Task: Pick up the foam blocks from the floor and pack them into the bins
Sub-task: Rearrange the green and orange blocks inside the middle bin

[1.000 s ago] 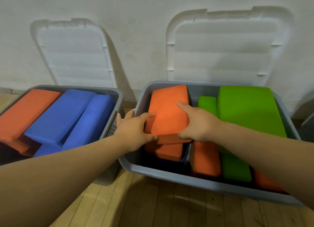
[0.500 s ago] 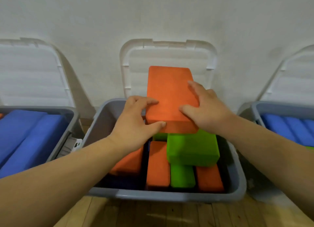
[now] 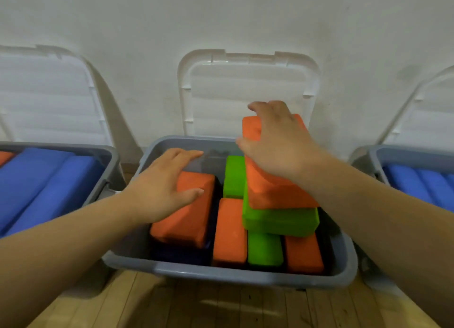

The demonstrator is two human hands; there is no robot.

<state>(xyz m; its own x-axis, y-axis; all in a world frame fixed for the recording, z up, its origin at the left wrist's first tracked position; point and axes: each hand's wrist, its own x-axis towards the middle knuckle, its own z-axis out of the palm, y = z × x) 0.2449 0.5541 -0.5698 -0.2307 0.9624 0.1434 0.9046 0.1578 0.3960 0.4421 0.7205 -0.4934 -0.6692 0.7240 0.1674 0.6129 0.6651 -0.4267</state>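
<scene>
Three grey plastic bins stand in a row against the white wall, each with a clear white-rimmed lid leaning upright behind it. The middle grey bin sits on the pale wooden plank floor and holds the action.

Right hand: palm down on the top orange foam block, fingers curled over its far end, thumb on its left edge. A loose grasp, hand partly closed round the block. That block is tilted, far end raised above the bin rim, near end resting on a flat green foam block, which lies across the right half of the bin on top of the lower layer.

Left hand: fingers spread wide and flat, hovering over or lightly touching the left orange foam block; cannot tell which. It grips nothing. This block lies flat in the bin's left half on something dark blue.

Lower layer along the near wall, left to right: an upright orange block, a green block, another orange block, packed side by side. A second green block stands behind them, near the centre.

Left grey bin: long blue foam blocks, a sliver of orange at the far left. Right grey bin: blue foam blocks, partly cut off by the frame edge.
</scene>
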